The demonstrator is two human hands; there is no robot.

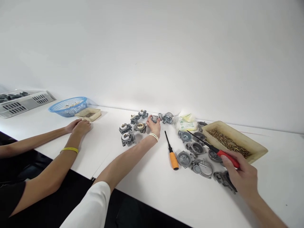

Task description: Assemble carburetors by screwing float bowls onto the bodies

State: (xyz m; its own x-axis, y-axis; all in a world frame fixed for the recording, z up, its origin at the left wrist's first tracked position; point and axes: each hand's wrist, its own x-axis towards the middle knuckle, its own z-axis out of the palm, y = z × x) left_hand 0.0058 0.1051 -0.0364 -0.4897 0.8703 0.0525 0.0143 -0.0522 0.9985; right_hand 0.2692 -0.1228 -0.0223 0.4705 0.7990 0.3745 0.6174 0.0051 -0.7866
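Near the wall, my left hand (155, 126) has its fingers wrapped round a grey metal carburetor (155, 118), partly hidden by them. Just right of it stands another carburetor (168, 117). To its left are several carburetor bodies (127, 138) with white floats facing up. My right hand (244, 175) grips a screwdriver by its red handle (229, 159), the dark shaft pointing left over several round grey metal bowl covers (185, 159). An orange-handled screwdriver (173, 161) lies on the table between my hands.
A cream bin (257, 148) of small brass-coloured screws (225, 141) stands at the right. Behind the covers lies a plastic bag (187, 123). On the left are a co-worker's hands (82, 126), a shallow tray (96, 115), a blue basket (61, 110) and a white crate (26, 106).
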